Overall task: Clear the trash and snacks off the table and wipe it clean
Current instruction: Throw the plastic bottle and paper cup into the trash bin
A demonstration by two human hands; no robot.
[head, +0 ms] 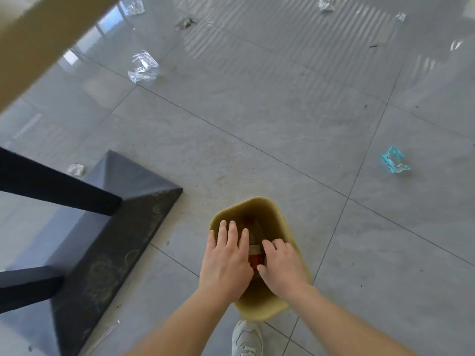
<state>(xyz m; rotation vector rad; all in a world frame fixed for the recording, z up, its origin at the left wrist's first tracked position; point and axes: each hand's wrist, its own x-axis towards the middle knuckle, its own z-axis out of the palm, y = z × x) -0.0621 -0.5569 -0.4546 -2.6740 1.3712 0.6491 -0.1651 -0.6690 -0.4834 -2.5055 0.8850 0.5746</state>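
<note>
We held both hands over the tall yellow plastic bin (259, 253) on the floor: left hand (226, 263) flat and empty, right hand (280, 268) curled on a red-and-tan snack wrapper (255, 254) lying between them, just inside the rim.

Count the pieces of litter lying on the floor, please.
7: clear wrapper, blue packet, white scrap by the table base, grey scrap, clear plastic top left, white pieces top right. Others may be hidden.
</note>
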